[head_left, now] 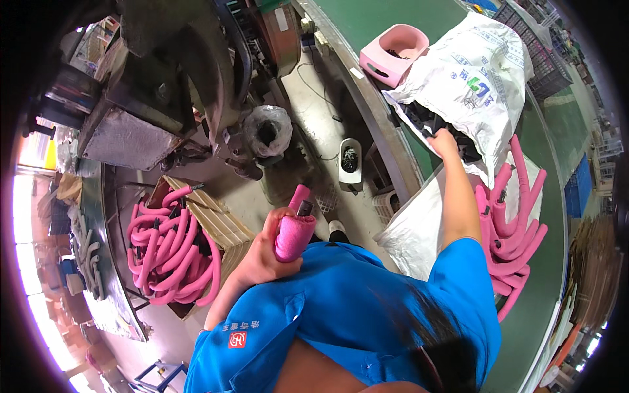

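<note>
My left hand [264, 254] is closed around a short pink foam tube [295, 237] with a dark metal piece at its top end, held in front of my blue shirt. My right hand [445, 143] is stretched out to the mouth of a white sack [475, 72] on the green table [553, 216]. Its fingers are down among small black parts [419, 121] inside the sack. Whether they hold one is hidden. A heap of long bent pink foam tubes [514, 226] lies on the table just right of my right forearm.
A cardboard box [226, 226] full of curved pink tubes [164, 245] stands on the floor to my left. A pink plastic bin [393, 52] sits on the table beyond the sack. A dark machine [170, 78] stands ahead on the left, and a black crate [544, 59] is at the far right.
</note>
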The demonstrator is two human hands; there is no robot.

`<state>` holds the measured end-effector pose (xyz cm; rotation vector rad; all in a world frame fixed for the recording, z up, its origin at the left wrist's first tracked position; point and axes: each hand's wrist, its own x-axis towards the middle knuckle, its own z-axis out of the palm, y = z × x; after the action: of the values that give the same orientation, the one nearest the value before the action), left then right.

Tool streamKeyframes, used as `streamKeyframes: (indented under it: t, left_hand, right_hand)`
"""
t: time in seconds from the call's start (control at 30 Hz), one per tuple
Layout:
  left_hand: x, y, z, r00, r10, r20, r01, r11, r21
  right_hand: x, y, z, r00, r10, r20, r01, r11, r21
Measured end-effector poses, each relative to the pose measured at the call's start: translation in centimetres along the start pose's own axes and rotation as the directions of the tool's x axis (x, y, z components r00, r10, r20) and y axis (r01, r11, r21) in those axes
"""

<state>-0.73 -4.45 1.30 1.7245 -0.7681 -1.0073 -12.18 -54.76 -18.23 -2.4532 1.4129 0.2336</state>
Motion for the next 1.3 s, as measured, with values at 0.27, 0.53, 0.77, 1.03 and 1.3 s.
streamKeyframes:
  t: [0.27,0.53,0.77,1.03,1.3]
  left_hand:
    - [-0.9,-0.1,-0.2,0.998,0.055,-0.015,-0.055,0.998,0.036]
    - [-0.7,0.1,0.4,0.977,0.213,0.020,-0.213,0.977,0.012]
    - [-1.4,0.3,0.2,0.965,0.261,-0.017,-0.260,0.965,0.016]
    - [-2.1,0.2,0.4,0.967,0.231,0.108,-0.231,0.973,-0.014]
    - [-3.0,-0.9,1.2,0.966,0.246,0.076,-0.248,0.968,0.023]
  right_hand:
    - [-4.1,-0.7,-1.7,0.951,-0.308,-0.036,0.309,0.931,0.195]
    - [-23.0,-15.6,-10.2,0.166,-0.942,0.290,0.500,0.334,0.799]
    - [-23.6,-17.8,-11.5,0.151,-0.950,0.272,0.397,0.310,0.864]
    - [-22.7,-20.7,-13.5,-0.035,-0.943,0.330,0.585,0.249,0.772]
    - [-24.1,-23.8,-14.1,-0.140,-0.913,0.384,0.757,0.152,0.636]
